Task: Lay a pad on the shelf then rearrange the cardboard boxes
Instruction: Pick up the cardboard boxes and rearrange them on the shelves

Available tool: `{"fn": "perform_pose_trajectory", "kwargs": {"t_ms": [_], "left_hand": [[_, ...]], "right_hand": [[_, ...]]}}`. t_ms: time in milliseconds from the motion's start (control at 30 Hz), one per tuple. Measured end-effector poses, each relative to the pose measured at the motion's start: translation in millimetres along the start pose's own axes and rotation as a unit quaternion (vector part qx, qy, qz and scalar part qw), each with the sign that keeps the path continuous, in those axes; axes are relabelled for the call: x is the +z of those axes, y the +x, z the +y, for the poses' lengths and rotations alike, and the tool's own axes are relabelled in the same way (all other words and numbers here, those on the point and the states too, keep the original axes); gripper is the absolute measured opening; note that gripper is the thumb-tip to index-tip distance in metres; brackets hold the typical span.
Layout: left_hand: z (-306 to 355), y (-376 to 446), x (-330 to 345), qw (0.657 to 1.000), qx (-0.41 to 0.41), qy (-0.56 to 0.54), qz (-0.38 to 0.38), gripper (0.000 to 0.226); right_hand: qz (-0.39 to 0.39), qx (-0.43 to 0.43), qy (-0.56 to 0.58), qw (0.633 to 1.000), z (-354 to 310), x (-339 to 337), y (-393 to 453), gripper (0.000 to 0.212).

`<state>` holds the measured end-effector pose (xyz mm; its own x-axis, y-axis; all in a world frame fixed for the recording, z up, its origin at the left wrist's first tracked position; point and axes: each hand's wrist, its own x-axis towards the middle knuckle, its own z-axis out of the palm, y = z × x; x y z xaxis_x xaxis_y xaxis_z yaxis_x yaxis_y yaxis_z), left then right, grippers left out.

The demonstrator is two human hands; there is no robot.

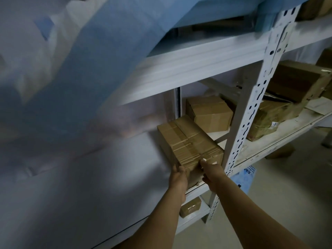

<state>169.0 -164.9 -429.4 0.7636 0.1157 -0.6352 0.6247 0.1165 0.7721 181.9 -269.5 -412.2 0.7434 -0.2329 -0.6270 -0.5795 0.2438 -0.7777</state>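
- Gripping the near end of a taped cardboard bundle (188, 141) with both hands — box-rearranging step, by my read.
- Left hand (177, 178) wraps the bundle's left corner, fingers curled onto it; right hand (212, 172) clamps the right corner, thumb on top.
- Bundle lies on the middle shelf (269, 146), just left of the white upright (251, 108), its near end overhanging the edge.
- Second box (210, 112) sits behind it, near but seemingly apart.
- Blue-and-white pad (89, 69) drapes over the left bay — blurred, can't tell if it's laid flat.
- Next: probably slide or lift the bundle with an even two-handed grip, clearing the upright.
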Motion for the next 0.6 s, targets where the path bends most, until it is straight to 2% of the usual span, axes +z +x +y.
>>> {"fn": "perform_pose_trajectory", "kwargs": {"t_ms": [133,233,300,367,400,500,600], "left_hand": [[18.8,-37.2,-16.2,0.999,-0.009,0.001,0.051,0.039],[34.6,-75.0,-32.0,0.997,0.016,-0.013,0.072,0.035],[41.5,-103.1,-45.4,0.996,0.046,-0.010,0.074,0.028],[45.6,-136.1,-61.4,0.993,0.085,-0.013,0.086,0.011],[46.9,-152.4,-69.9,0.989,0.106,-0.018,0.099,0.017],[54.0,-206.7,-101.3,0.977,0.147,-0.043,0.145,0.035],[59.8,-259.0,-139.8,0.959,0.190,-0.085,0.193,0.039]], "right_hand": [[0.003,0.006,-0.012,1.000,-13.0,-3.7,-36.1,0.032],[-0.024,-0.004,-0.037,0.999,-25.7,-5.5,-77.2,0.008],[-0.040,-0.027,-0.069,0.996,-30.2,-2.7,-104.1,0.012],[-0.058,-0.055,-0.091,0.993,-32.1,4.0,-134.8,0.016],[-0.069,-0.066,-0.097,0.991,-33.0,7.4,-150.9,0.018],[-0.154,-0.068,-0.114,0.979,-39.6,26.4,-208.1,0.030],[-0.273,-0.072,-0.176,0.943,-46.5,48.5,-269.3,0.037]]}}
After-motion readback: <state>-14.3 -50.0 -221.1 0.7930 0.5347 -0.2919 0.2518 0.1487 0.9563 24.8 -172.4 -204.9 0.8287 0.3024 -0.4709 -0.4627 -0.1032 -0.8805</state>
